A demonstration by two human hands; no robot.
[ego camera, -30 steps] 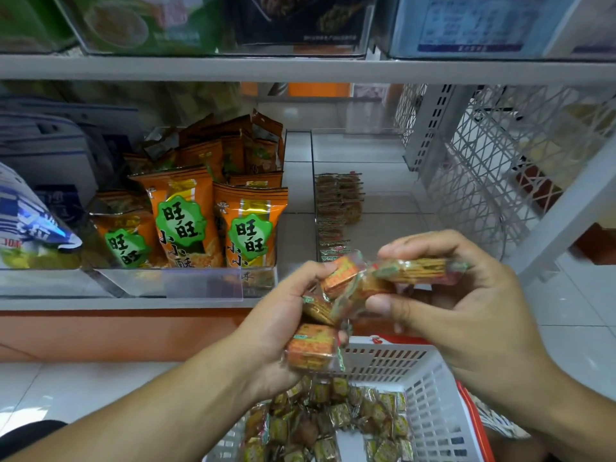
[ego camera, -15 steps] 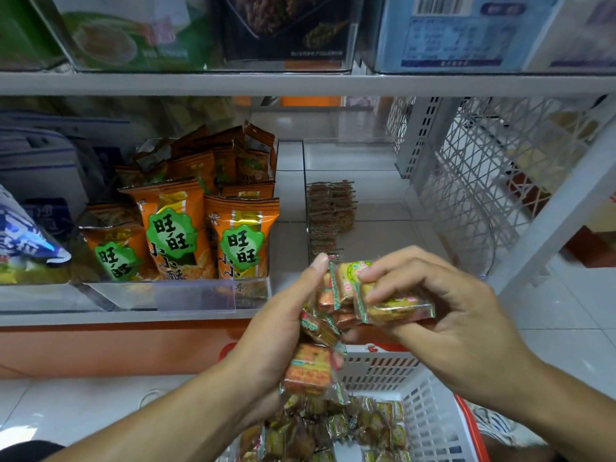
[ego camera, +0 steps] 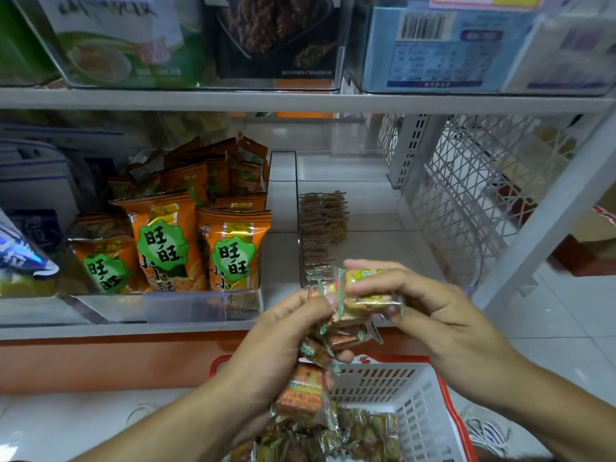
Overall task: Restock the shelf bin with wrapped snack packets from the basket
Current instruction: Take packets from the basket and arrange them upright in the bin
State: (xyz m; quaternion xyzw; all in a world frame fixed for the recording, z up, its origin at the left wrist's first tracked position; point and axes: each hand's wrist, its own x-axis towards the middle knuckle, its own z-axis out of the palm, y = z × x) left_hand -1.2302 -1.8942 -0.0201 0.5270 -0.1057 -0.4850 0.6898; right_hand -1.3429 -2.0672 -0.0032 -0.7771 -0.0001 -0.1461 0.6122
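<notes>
Fingertips of my right hand point(ego camera: 430, 308) pinch one wrapped packet point(ego camera: 366, 291) at the top of the bunch, thumb under and fingers curled over its clear wrapper. My left hand point(ego camera: 280, 341) is clamped on the remaining packets point(ego camera: 336, 331), a loose stack with one orange packet point(ego camera: 301, 390) dangling below my palm. Both hands hover just in front of the shelf's front edge, above the basket point(ego camera: 413, 395), which holds many more packets near its far rim. The clear shelf bin point(ego camera: 350, 168) sits toward the right end of the shelf, with a single row of packets point(ego camera: 321, 225) along its left wall and much of its floor bare. To do this step well, I judge I should lift the top packet free without dragging its neighbours, keep my left grip tight so the dangling one does not drop, then stand the packet upright beside the row, label facing forward.
</notes>
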